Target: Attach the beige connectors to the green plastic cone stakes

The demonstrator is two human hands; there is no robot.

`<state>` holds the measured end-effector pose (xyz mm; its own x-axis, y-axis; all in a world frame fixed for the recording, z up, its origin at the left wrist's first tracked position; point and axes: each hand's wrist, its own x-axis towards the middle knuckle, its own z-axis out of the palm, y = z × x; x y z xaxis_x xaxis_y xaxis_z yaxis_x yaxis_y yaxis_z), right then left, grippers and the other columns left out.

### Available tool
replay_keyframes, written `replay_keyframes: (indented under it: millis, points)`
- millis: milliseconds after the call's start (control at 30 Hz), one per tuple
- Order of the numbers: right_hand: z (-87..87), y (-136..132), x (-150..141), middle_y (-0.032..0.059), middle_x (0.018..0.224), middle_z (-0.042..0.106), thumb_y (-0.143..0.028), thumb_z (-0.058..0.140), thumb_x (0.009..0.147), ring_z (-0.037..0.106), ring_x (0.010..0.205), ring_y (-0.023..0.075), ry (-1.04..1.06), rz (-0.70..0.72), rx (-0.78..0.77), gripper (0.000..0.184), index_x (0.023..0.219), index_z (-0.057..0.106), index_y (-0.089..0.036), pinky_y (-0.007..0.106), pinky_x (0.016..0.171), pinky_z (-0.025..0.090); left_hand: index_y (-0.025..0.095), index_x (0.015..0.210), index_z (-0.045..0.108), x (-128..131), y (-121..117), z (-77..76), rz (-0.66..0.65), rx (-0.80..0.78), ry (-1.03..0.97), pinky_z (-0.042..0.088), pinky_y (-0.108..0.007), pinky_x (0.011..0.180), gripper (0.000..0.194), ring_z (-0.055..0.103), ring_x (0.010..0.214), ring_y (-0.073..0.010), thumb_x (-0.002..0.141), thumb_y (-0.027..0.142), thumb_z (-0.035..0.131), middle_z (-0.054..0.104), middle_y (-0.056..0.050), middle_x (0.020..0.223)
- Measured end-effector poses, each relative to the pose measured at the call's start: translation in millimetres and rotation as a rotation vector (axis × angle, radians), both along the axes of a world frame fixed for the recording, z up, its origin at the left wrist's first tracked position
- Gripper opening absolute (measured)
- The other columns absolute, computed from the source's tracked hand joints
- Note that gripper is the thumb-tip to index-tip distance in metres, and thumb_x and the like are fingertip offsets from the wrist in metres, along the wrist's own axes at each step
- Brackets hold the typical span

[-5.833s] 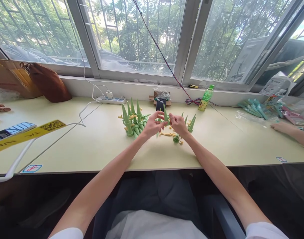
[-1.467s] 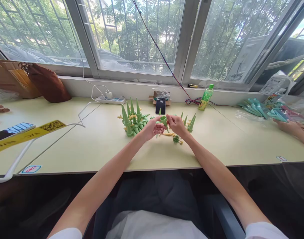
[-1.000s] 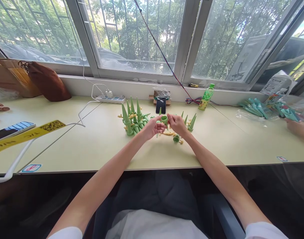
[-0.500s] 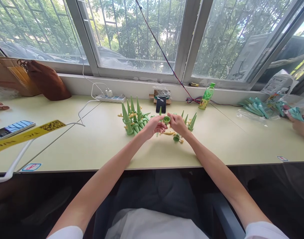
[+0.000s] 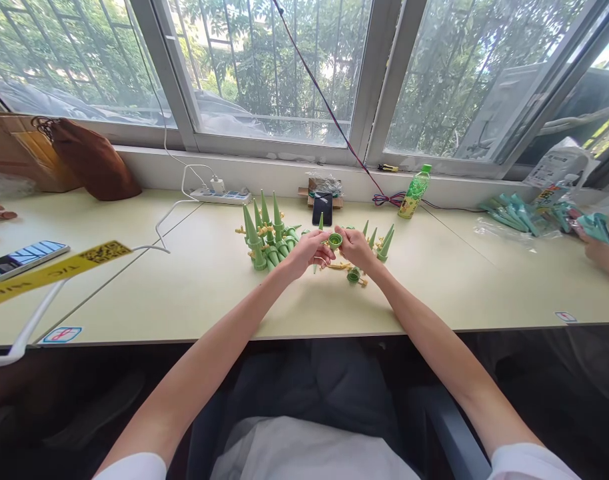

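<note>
Between my two hands, above the table, is a green plastic watering spike (image 5: pixel 335 241), its round hollow end turned toward me. My left hand (image 5: pixel 309 255) has its fingers closed around it from the left. From the right side my right hand (image 5: pixel 354 247) pinches its rim. The lower part of this spike is hidden by my fingers. To the left stands a cluster of green spikes (image 5: pixel 264 233) with yellow valves, some upright, others lying. Several more spikes (image 5: pixel 383 243) stand beyond my right hand. Below my hands lies another green piece (image 5: pixel 353 275) with a yellow valve.
Behind my hands is a black phone (image 5: pixel 322 209) against a small box. A green-capped bottle (image 5: pixel 415 191) and a power strip (image 5: pixel 222 196) stand along the wall. At the left lies another phone (image 5: pixel 27 259). Another person's hand (image 5: pixel 603 253) is at the right edge, by teal items (image 5: pixel 514 215).
Almost nothing differs. Both hands keep hold of the spike in nearly the same place, and the view has shifted very slightly.
</note>
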<state>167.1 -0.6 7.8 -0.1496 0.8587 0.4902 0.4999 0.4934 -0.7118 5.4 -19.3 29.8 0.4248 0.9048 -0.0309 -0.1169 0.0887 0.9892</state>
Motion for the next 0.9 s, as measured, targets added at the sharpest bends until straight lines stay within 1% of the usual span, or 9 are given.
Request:
replay_keyframes:
  millis: [167, 367, 467, 600, 733, 900]
  points:
    - [0.2, -0.6, -0.1, -0.0003, 0.044, 0.043, -0.074, 0.029, 0.090, 0.041, 0.048, 0.0127, -0.003, -0.002, -0.008, 0.064, 0.054, 0.034, -0.022, 0.028, 0.051, 0.031, 0.017, 0.090, 0.052, 0.2, -0.1, 0.2, -0.001, 0.002, -0.001, 0.043, -0.022, 0.044, 0.029, 0.057, 0.045, -0.0134, 0.085, 0.043, 0.062, 0.065, -0.007, 0.062]
    - [1.2, -0.3, 0.5, -0.0004, 0.045, 0.042, -0.074, 0.029, 0.090, 0.040, 0.049, 0.0123, -0.013, -0.014, -0.015, 0.065, 0.053, 0.034, -0.022, 0.028, 0.052, 0.031, 0.017, 0.089, 0.050, 0.7, 0.4, -1.3, -0.014, -0.037, -0.039, 0.046, -0.021, 0.046, 0.024, 0.058, 0.049, -0.0128, 0.087, 0.038, 0.062, 0.065, -0.007, 0.064]
    - [1.5, 0.3, 1.3, -0.0006, 0.047, 0.043, -0.075, 0.030, 0.090, 0.038, 0.049, 0.0117, -0.013, -0.015, -0.027, 0.065, 0.054, 0.036, -0.021, 0.028, 0.052, 0.030, 0.016, 0.092, 0.052, 0.9, 0.1, -2.1, -0.031, -0.063, -0.064, 0.049, -0.022, 0.048, 0.023, 0.059, 0.051, -0.0129, 0.087, 0.036, 0.062, 0.066, -0.008, 0.066]
    - [0.7, 1.8, 2.2, -0.0005, 0.049, 0.043, -0.076, 0.028, 0.090, 0.038, 0.050, 0.0117, -0.023, -0.021, -0.014, 0.066, 0.054, 0.036, -0.021, 0.028, 0.053, 0.030, 0.015, 0.092, 0.054, 1.7, 0.2, -3.0, -0.024, -0.094, -0.098, 0.052, -0.022, 0.053, 0.020, 0.061, 0.054, -0.0128, 0.088, 0.033, 0.062, 0.067, -0.008, 0.067]
    - [-0.5, 3.4, 2.9, -0.0004, 0.049, 0.041, -0.075, 0.024, 0.091, 0.037, 0.050, 0.0116, -0.028, -0.020, 0.008, 0.067, 0.054, 0.036, -0.021, 0.028, 0.053, 0.029, 0.014, 0.092, 0.057, 3.0, 2.8, -6.0, -0.010, -0.089, -0.118, 0.053, -0.022, 0.054, 0.019, 0.062, 0.054, -0.0126, 0.089, 0.031, 0.062, 0.067, -0.009, 0.066]
    - [-1.6, 4.9, 3.1, -0.0005, 0.047, 0.040, -0.076, 0.024, 0.090, 0.036, 0.049, 0.0115, -0.029, -0.025, 0.006, 0.067, 0.053, 0.035, -0.021, 0.028, 0.052, 0.029, 0.011, 0.092, 0.062, 4.0, 6.6, -10.8, 0.002, -0.081, -0.138, 0.054, -0.022, 0.058, 0.021, 0.063, 0.055, -0.0119, 0.087, 0.031, 0.065, 0.068, -0.010, 0.067]
